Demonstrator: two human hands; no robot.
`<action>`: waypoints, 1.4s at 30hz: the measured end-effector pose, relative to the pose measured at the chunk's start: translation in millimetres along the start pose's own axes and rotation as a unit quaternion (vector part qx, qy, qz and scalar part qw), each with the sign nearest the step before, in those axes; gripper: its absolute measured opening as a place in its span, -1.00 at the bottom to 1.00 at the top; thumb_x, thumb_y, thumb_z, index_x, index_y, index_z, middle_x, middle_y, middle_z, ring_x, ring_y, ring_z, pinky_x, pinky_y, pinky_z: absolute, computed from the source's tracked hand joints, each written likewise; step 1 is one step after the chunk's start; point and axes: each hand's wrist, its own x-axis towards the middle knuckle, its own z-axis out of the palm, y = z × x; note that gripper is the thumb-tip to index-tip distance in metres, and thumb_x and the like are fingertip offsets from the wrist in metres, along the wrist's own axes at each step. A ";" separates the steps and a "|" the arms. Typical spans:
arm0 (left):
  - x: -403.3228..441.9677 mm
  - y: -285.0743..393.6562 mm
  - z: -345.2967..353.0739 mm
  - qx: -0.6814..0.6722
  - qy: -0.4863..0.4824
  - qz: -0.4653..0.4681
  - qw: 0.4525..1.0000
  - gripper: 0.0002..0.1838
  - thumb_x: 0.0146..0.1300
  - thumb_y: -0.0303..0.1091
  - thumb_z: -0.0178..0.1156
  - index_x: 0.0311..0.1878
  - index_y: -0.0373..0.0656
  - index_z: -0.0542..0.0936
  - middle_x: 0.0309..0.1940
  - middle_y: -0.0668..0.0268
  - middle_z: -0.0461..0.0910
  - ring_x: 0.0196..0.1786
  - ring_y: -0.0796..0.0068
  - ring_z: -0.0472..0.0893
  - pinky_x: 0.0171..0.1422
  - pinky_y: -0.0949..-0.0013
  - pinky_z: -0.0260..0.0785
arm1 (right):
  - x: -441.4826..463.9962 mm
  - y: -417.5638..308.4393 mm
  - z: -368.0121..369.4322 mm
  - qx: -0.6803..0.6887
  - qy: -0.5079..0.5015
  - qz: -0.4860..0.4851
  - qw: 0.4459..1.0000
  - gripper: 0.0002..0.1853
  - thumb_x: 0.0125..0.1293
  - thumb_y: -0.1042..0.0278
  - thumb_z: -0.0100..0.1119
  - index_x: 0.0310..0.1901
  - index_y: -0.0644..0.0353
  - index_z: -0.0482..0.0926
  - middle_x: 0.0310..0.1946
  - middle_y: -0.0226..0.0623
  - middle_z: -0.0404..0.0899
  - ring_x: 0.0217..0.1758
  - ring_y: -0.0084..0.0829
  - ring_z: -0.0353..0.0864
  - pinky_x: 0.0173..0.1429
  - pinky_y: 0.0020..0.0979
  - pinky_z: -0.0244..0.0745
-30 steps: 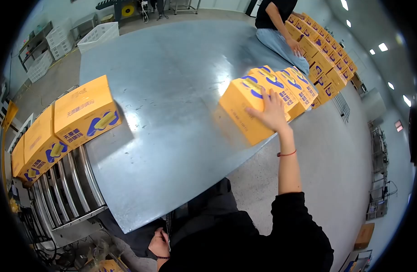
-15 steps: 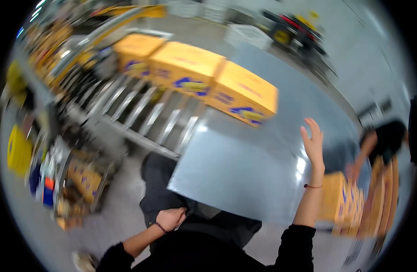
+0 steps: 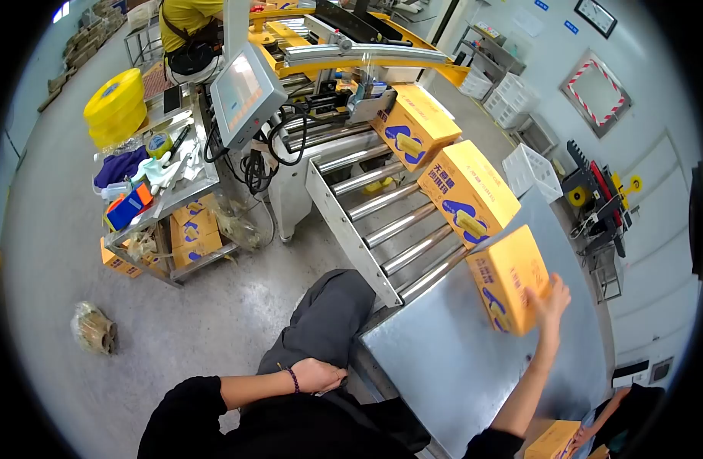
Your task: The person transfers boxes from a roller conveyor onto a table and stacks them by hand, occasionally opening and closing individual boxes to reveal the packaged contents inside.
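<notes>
My right hand (image 3: 550,303) reaches over the metal table (image 3: 451,367), fingers apart, against the near end of a yellow carton (image 3: 510,279) with blue print. That carton lies on the table just past the rollers. Right behind it, a second yellow carton (image 3: 470,191) sits at the end of the roller conveyor (image 3: 397,229). A third carton (image 3: 417,126) follows, close to the machine's outlet. My left hand (image 3: 318,375), with a beaded bracelet at its wrist, rests in my lap by my thigh. Its fingers are curled closed, and what they may hold is hidden.
A control screen (image 3: 244,93) stands left of the conveyor. A cart (image 3: 172,200) holds yellow tape rolls (image 3: 116,103), cloths and cartons. At the lower right, another person's arm (image 3: 602,417) touches a yellow carton (image 3: 554,439). A person in yellow (image 3: 189,30) is behind the machine.
The view has swung left, showing more of the machine and cart. My right hand has gone from above the table to touching the front carton's end. My left hand stays in my lap.
</notes>
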 end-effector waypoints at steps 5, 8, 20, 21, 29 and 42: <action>4.2 2.2 -6.7 -0.010 -0.009 0.005 1.000 -0.84 0.44 -0.20 0.14 -0.12 -0.04 0.61 -0.50 0.36 0.64 -0.37 0.36 0.74 -0.41 0.26 0.53 | -89.6 -116.7 -47.6 0.154 -0.205 -0.034 0.966 -0.12 -0.06 0.35 0.61 0.36 0.17 0.40 0.16 -0.01 0.36 0.25 0.11 0.32 0.41 0.02 0.27; 2.8 0.8 -1.9 -0.002 -0.012 0.015 1.000 -0.84 0.43 -0.19 0.16 -0.10 -0.02 0.62 -0.50 0.36 0.64 -0.41 0.35 0.73 -0.44 0.26 0.52 | -76.3 -136.0 -52.2 0.079 -0.073 -0.180 0.978 -0.04 -0.02 0.11 0.61 0.42 0.19 0.35 0.28 0.06 0.33 0.34 0.14 0.29 0.48 0.06 0.20; 8.9 14.7 -9.8 0.058 -0.020 -0.002 0.998 -0.83 0.36 -0.14 0.25 -0.15 0.02 0.69 -0.49 0.37 0.69 -0.45 0.36 0.72 -0.43 0.29 0.52 | -132.5 -21.2 -56.9 0.058 -0.103 -0.050 0.992 0.06 0.10 -0.30 0.44 0.52 0.19 0.30 0.52 0.10 0.20 0.50 0.16 0.21 0.58 0.09 0.10; 9.2 13.5 -8.5 0.033 -0.022 -0.029 0.999 -0.79 0.40 -0.13 0.21 -0.06 0.00 0.68 -0.47 0.26 0.70 -0.42 0.22 0.72 -0.37 0.17 0.53 | -146.1 -2.1 -58.5 0.055 -0.097 -0.039 0.993 0.06 0.10 -0.30 0.44 0.52 0.19 0.30 0.52 0.10 0.20 0.50 0.16 0.21 0.58 0.09 0.10; 11.5 8.7 -3.2 0.004 -0.055 -0.057 0.997 -0.75 0.46 -0.10 0.13 -0.01 0.01 0.65 -0.44 0.15 0.70 -0.37 0.08 0.72 -0.31 0.01 0.53 | -275.3 167.0 -116.0 -0.090 -0.071 0.415 0.902 0.07 0.25 -0.35 0.27 0.60 0.21 0.15 0.64 0.09 0.01 0.73 0.06 -0.13 0.69 0.21 -0.31; 11.4 4.2 -5.2 0.033 -0.063 -0.014 0.997 -0.78 0.37 -0.13 0.25 -0.10 -0.03 0.68 -0.44 0.33 0.74 -0.36 0.34 0.76 -0.34 0.29 0.56 | -257.8 322.9 -94.9 -0.148 -0.038 0.276 0.949 -0.17 0.17 0.00 0.49 0.41 0.24 0.43 0.47 0.21 0.28 0.55 0.17 0.24 0.60 0.03 0.14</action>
